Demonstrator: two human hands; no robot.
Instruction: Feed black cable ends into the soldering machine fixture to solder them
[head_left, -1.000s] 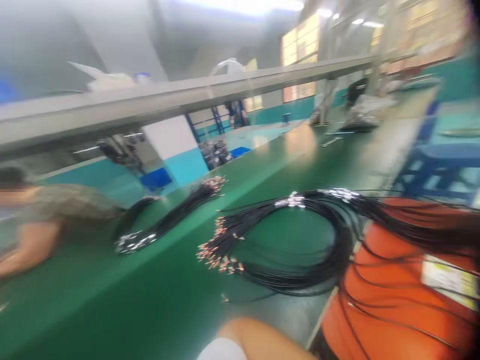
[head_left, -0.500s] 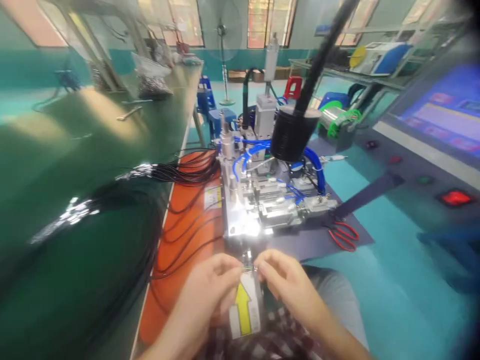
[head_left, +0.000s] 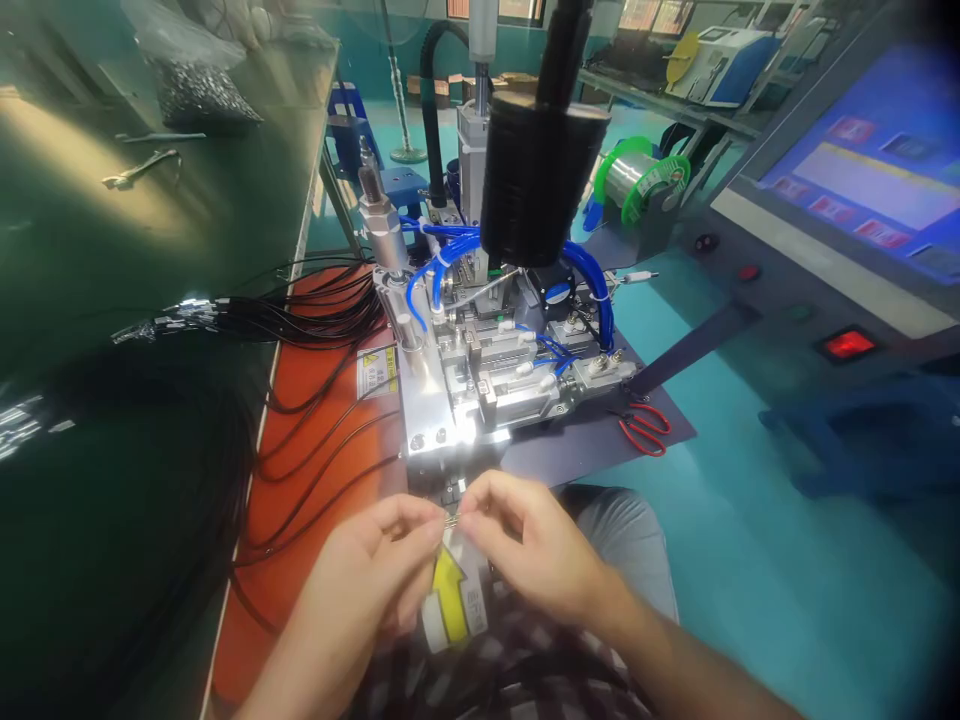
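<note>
My left hand (head_left: 375, 560) and my right hand (head_left: 525, 540) meet at the near end of a metal machine (head_left: 457, 400), fingertips almost together. Each pinches at a tiny metallic piece (head_left: 451, 520) between them, too small to name. Just below the fingers is a white label with a yellow arrow (head_left: 450, 598). A bright light shines on the machine's front plate, right beyond my fingertips. Black cables (head_left: 300, 330) with shiny metal ends lie to the left, over an orange surface (head_left: 292, 560).
Red-handled cutters (head_left: 645, 430) lie right of the machine. A control panel with a screen (head_left: 877, 170) stands at the right. A black lamp (head_left: 540, 185) hangs over the machine. A green-flanged wire spool (head_left: 637, 180) is behind. On the green table sits a bag of small metal parts (head_left: 206, 95).
The camera view has turned, so the scene sits further left and higher. My hands have come closer together, the small metallic piece now between their fingertips.
</note>
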